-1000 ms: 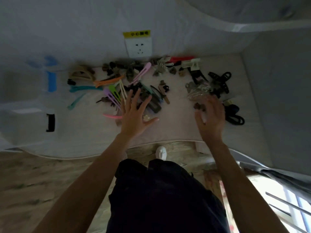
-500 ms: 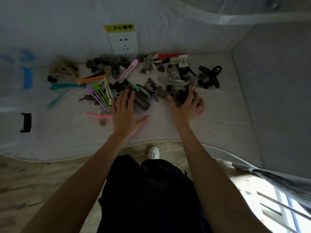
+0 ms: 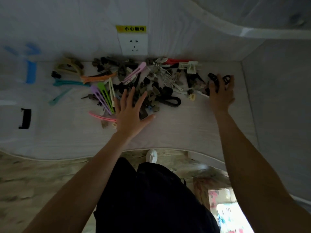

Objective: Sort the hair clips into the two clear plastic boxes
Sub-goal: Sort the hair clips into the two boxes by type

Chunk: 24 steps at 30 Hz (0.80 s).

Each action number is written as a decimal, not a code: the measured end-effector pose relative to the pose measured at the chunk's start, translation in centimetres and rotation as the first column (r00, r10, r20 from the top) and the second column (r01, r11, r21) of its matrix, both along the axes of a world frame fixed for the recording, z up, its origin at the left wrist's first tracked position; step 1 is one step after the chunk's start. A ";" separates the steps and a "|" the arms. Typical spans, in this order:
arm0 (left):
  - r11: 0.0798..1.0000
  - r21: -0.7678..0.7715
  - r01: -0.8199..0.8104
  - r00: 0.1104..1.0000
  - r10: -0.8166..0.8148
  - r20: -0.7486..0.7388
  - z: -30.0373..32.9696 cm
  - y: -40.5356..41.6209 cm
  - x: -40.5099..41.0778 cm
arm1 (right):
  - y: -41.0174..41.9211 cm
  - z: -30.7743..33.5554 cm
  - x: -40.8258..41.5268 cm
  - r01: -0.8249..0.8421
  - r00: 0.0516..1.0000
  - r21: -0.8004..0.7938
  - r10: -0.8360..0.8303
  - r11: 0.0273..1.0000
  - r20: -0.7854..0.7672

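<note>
Head view shows both arms stretched out over a white tabletop (image 3: 176, 132) with a loose spread of hair clips (image 3: 151, 84) lying along its far side, under a wall socket (image 3: 134, 44). The left hand (image 3: 129, 113) lies flat with fingers straight and fanned, palm down on the near edge of the heap; it holds nothing, and its fingertips rest on dark clips just beyond them. To its left lie a purple clip (image 3: 99, 96), a green clip (image 3: 105, 94) and, nearest the wrist, a pink clip (image 3: 101, 117). The right hand (image 3: 220, 91) reaches to the far right end of the spread, fingers bent over a black claw clip (image 3: 213, 79) that sits under and just beyond its fingertips; whether the fingers have closed on it or only lie over it cannot be told from here.

No clear plastic box shows anywhere in view, so the sorting proper does not seem to have begun. The step in hand looks like gathering the scattered clips toward the middle. The next move probably calls for drawing the outlying black clips inward toward the left hand, then bringing the two boxes within reach and settling which kinds go in which. Tangled dark clips near the left fingertips may need teasing apart.
</note>
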<state>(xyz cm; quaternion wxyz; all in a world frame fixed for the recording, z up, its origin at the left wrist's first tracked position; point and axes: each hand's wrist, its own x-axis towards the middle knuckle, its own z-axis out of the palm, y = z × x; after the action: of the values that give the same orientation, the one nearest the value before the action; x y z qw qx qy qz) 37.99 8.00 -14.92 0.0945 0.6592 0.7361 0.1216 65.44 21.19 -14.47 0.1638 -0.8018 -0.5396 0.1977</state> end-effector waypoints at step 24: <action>0.934 -0.203 0.295 0.950 -0.309 -0.042 3.0 2.7 -2.1 | -2.0 1.9 -9.0 -0.275 0.912 0.079 0.286 0.958 -0.293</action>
<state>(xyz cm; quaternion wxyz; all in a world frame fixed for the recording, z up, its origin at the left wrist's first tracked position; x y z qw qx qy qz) 35.92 10.73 -11.96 0.1487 0.7561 0.6373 0.0090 56.44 19.21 -12.54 0.2284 -0.6734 -0.6211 0.3296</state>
